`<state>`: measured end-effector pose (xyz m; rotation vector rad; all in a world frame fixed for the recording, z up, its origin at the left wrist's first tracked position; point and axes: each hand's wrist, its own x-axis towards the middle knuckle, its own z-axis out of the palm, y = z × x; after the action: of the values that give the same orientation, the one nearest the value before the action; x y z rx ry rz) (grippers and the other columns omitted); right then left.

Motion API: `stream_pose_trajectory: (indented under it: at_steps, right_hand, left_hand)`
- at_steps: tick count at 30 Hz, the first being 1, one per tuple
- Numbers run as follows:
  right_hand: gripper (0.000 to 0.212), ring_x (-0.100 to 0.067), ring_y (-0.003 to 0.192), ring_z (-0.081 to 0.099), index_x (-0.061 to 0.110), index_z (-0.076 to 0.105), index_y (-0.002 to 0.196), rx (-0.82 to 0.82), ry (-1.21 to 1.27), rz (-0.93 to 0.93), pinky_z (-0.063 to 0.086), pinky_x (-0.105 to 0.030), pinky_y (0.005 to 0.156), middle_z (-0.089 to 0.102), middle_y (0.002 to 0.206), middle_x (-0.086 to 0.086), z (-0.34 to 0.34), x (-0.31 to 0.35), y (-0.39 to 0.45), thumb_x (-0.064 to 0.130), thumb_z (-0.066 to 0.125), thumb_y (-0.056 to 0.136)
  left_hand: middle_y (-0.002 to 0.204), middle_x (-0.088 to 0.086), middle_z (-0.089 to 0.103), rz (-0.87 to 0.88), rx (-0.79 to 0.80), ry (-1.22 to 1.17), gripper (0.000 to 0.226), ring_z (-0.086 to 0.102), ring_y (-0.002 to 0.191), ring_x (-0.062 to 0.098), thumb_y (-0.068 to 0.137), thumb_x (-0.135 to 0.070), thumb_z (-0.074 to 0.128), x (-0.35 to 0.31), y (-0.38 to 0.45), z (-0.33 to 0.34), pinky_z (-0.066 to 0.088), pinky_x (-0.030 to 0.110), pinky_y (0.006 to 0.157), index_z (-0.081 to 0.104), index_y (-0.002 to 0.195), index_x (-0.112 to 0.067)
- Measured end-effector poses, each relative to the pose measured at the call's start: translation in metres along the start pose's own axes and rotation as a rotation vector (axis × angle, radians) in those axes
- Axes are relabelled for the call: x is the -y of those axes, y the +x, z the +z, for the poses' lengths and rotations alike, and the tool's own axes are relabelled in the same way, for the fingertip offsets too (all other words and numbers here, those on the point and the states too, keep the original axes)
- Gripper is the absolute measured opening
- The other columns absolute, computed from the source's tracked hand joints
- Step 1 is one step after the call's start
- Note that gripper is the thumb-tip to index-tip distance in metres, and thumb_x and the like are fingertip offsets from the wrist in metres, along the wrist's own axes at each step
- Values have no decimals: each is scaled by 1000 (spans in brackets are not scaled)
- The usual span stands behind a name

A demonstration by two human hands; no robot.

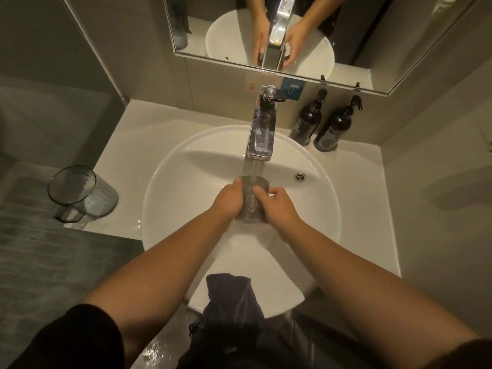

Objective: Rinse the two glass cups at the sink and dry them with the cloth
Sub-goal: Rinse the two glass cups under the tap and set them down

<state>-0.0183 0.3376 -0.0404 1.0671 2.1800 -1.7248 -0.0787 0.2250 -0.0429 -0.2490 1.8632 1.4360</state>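
A ribbed grey glass cup [250, 202] is held upright over the white round sink [165, 198], right under the running stream from the chrome faucet [262, 134]. My left hand [229, 201] grips its left side and my right hand [278, 206] grips its right side, thumb near the rim. Water falls into the cup's mouth. A second grey glass cup [80, 194] with a handle stands on the counter at the left. A dark cloth [231, 299] hangs over the sink's near rim.
Two dark pump bottles [306, 121] [334, 129] stand at the back right of the white counter [356, 187]. A mirror [372, 35] hangs above the faucet. The overflow hole [300, 177] sits on the basin's right wall. Grey floor lies to the left.
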Motion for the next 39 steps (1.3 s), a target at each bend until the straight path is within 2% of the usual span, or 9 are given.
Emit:
stream_pose_trajectory:
  at_steps: [5, 9, 11, 14, 18, 24, 32, 36, 39]
  right_hand:
    - [45, -19, 93, 61, 22, 56, 117, -106, -347, -163, 47, -32, 74, 62, 104, 1, 2, 4, -7, 55, 53, 87]
    - [29, -24, 78, 55, 18, 61, 76, -55, -346, -375, 46, -34, 74, 61, 81, -4, -19, 18, -6, 27, 43, 97]
    - [20, -16, 91, 53, 21, 65, 105, -183, -275, -444, 42, -30, 85, 58, 103, -2, -38, 46, -5, 21, 48, 97]
    - [56, -19, 130, 42, 15, 38, 145, -315, -311, -706, 35, -33, 108, 37, 147, -7, -61, 111, -5, 13, 48, 89]
    - [62, -26, 144, 27, 15, 37, 146, -161, -888, -1001, 27, -47, 117, 33, 155, -7, -65, 168, 3, 9, 48, 85]
    - [66, -29, 148, 17, 6, 31, 149, -129, -1036, -1048, 15, -38, 120, 27, 158, -12, -59, 125, -3, 6, 55, 88]
    - [56, -18, 141, 30, 13, 34, 147, -304, -282, -595, 27, -29, 113, 32, 155, -4, -56, 82, -37, 12, 47, 93]
    - [47, -33, 113, 60, 11, 53, 131, 201, -49, 89, 48, -39, 91, 59, 123, -4, -47, 41, -41, 43, 51, 97]
    - [46, -25, 102, 66, 21, 65, 119, 480, -75, 131, 52, -40, 88, 69, 114, -6, -34, 41, -42, 56, 48, 94]
  left_hand:
    - [111, 10, 76, -96, 55, -139, 52, 74, 97, 25, 91, -57, 40, 1, -7, 11, 60, 42, 87, 69, 116, -23]
    - [94, 7, 79, -211, 89, -431, 52, 77, 81, 24, 94, -64, 46, 6, -7, 0, 60, 38, 73, 72, 108, -21]
    - [89, 9, 79, -260, 85, -543, 55, 75, 79, 26, 97, -63, 41, 6, -5, -3, 59, 41, 74, 72, 109, -19]
    - [94, 11, 79, -329, 105, -628, 48, 75, 80, 30, 98, -53, 46, 5, -2, -2, 60, 46, 70, 71, 118, -18]
    - [103, 14, 75, -358, 103, -691, 28, 70, 90, 34, 93, -42, 57, -9, -8, 2, 58, 51, 73, 71, 103, -20]
    - [101, 13, 71, -364, 86, -697, 36, 68, 90, 30, 93, -49, 57, -15, -13, -7, 58, 47, 68, 69, 103, -17]
    - [97, 4, 69, -372, 108, -553, 33, 65, 76, 24, 73, -45, 69, -6, -39, -28, 47, 26, 62, 69, 96, -22]
    - [92, 2, 70, -235, 100, -471, 32, 61, 82, 19, 87, -54, 54, 7, -58, -37, 41, 30, 70, 65, 95, -25]
    - [114, 9, 73, 25, 136, -325, 36, 69, 102, 25, 99, -42, 48, 13, -76, -44, 54, 39, 90, 59, 124, -18]
